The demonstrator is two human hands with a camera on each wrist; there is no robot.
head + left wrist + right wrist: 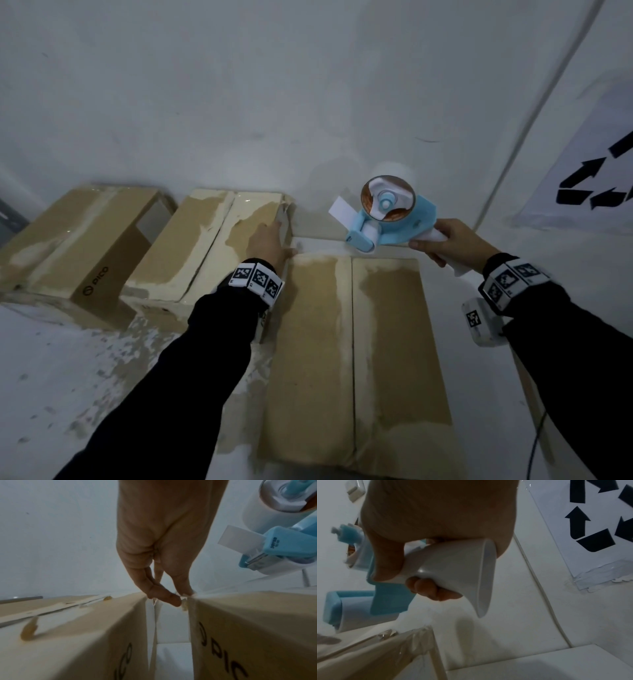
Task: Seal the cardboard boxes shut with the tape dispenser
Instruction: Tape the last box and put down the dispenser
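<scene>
Three brown cardboard boxes with worn, peeled tops lie in the head view: a left box, a middle box and a near box with its flaps down and a centre seam. My left hand reaches to the gap between the middle and near boxes. Its straight fingertips touch the near box's far left corner. My right hand grips the white handle of the blue tape dispenser. It holds the dispenser just above the near box's far edge. A white tape tab sticks out of the dispenser.
A white wall stands right behind the boxes. A thin cable runs down it, and a sheet with black recycling arrows is taped at the right. A stained white surface lies at the front left.
</scene>
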